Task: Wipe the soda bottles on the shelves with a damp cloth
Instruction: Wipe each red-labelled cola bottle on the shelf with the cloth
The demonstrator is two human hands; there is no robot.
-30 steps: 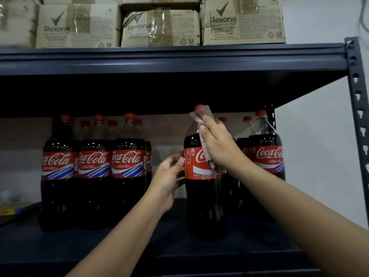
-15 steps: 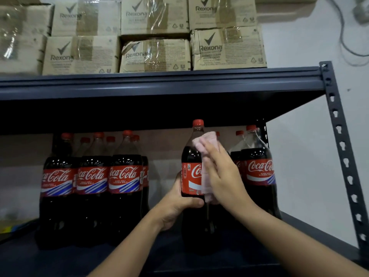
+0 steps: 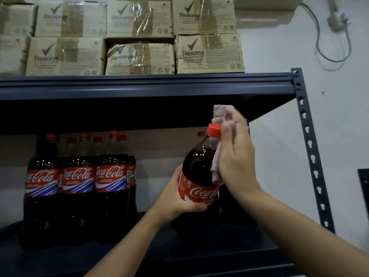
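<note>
While the dark shelf (image 3: 139,84) carries cardboard boxes (image 3: 139,37) above and a row of bottles (image 3: 79,186) below, one bottle (image 3: 196,176) tilts out front. Left hand (image 3: 175,198) grips its label; right hand (image 3: 235,156) presses a pink cloth (image 3: 216,166) against its neck.

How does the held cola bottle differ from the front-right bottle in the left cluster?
The held dark cola bottle with red cap is tilted and gripped at its label by the left hand; the upright dark cola bottle in the left cluster stands untouched on the shelf. The right hand holds a pink cloth against the held one only. Both share red caps and labels.
</note>
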